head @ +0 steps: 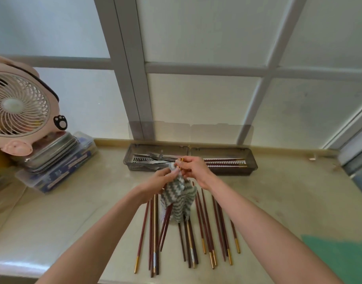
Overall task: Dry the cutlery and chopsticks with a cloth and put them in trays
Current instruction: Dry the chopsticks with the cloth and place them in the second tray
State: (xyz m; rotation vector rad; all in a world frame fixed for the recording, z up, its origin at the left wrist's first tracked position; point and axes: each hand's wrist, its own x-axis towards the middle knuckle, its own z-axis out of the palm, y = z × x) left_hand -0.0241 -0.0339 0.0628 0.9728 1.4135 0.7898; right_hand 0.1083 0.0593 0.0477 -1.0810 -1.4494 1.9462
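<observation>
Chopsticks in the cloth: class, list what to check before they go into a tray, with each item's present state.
1. Cloth wraps the held chopsticks: ok.
2. Left hand grips cloth, right hand pinches their tops: ok.
3. Chopstick tray lid open, room inside: ok.
4. Held chopsticks dry: cannot tell.
5. Loose chopsticks off the counter: not ok.

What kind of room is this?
Probably a home kitchen: a counter beside a frosted window, with loose chopsticks, a drying cloth, and a tray holding forks.
</observation>
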